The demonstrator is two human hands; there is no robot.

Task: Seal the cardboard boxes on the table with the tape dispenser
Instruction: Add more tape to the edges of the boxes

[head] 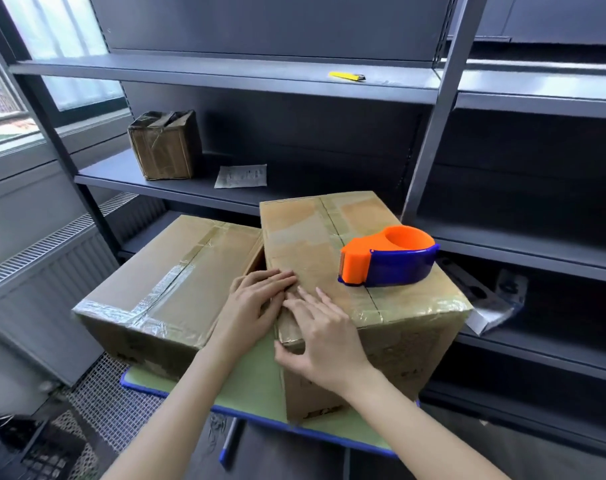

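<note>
Standing on green table (246, 386) before dark shelving (260, 74): two boxes (329, 244)

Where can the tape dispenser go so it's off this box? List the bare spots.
Bare: the lower box top, and the shelf right of the paper slip. Crowded: the taller box near corner, under the left hand and right hand.
</note>
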